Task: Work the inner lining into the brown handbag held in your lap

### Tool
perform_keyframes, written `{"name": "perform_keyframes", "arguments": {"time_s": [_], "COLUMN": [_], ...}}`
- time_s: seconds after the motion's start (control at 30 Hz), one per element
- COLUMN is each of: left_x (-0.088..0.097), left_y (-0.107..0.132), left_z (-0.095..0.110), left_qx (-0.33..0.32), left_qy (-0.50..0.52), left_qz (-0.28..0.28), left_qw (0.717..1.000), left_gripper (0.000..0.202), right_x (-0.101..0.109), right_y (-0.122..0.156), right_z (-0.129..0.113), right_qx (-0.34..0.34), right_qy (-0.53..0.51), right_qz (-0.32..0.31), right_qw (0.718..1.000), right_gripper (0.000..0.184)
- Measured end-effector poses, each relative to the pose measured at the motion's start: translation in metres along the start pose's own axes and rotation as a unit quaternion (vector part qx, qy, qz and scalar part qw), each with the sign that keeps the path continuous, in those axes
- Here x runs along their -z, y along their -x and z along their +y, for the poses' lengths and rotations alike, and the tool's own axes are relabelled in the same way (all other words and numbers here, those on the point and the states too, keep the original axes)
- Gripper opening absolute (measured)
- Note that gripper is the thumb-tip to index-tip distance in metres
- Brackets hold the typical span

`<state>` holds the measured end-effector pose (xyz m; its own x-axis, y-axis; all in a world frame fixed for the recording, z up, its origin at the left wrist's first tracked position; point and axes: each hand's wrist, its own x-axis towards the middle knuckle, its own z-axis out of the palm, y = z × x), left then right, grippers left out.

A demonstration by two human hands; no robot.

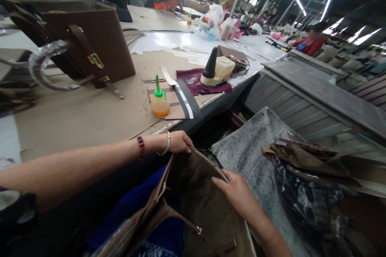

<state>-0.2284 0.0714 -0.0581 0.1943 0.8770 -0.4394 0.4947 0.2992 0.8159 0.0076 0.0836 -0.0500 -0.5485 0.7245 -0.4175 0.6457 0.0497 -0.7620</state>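
Note:
An unfinished brown handbag [199, 184] lies across my lap, its mouth spread and its olive-brown lining showing. My left hand [179, 141] is closed on the far corner of the bag's rim. Along the right edge, my right hand [233, 188] grips the rim with the thumb on the inner side and the other fingers mostly hidden beyond it. A thin strap with a small metal fitting [199, 229] hangs over the near side of the bag.
A finished-looking brown handbag [90, 44] stands on the worktable [75, 124] at left. Nearer sit a green-capped glue bottle [160, 102] and a pale container with a black cone [218, 70] on purple cloth. More brown bags [316, 160] lie on a grey board at right. People work further back.

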Motion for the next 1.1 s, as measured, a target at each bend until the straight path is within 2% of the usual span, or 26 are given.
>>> {"name": "perform_keyframes", "arguments": {"time_s": [0.3, 0.67, 0.87, 1.03, 1.1], "left_x": [0.0, 0.001, 0.007, 0.006, 0.007], "left_y": [-0.001, 0.003, 0.012, 0.021, 0.019], "left_z": [-0.004, 0.002, 0.012, 0.011, 0.005], "left_qx": [-0.006, -0.003, -0.024, -0.016, -0.024], "left_qy": [-0.002, -0.024, -0.011, 0.003, 0.026], "left_qz": [-0.015, -0.028, -0.066, -0.044, -0.041], "left_qw": [1.0, 0.999, 0.998, 0.999, 0.999], "left_gripper": [0.027, 0.027, 0.033, 0.025, 0.024], "right_x": [0.0, 0.002, 0.002, -0.002, -0.003], "right_y": [-0.002, 0.001, 0.001, -0.002, -0.007], "right_z": [0.014, 0.012, 0.01, 0.002, 0.0], "right_qx": [0.049, 0.117, 0.124, 0.132, 0.125], "right_qy": [0.039, 0.077, 0.067, 0.069, 0.085], "right_qz": [-0.017, -0.035, -0.052, -0.048, -0.056], "right_qw": [0.998, 0.989, 0.989, 0.988, 0.987], "right_gripper": [0.029, 0.031, 0.033, 0.026, 0.034]}}
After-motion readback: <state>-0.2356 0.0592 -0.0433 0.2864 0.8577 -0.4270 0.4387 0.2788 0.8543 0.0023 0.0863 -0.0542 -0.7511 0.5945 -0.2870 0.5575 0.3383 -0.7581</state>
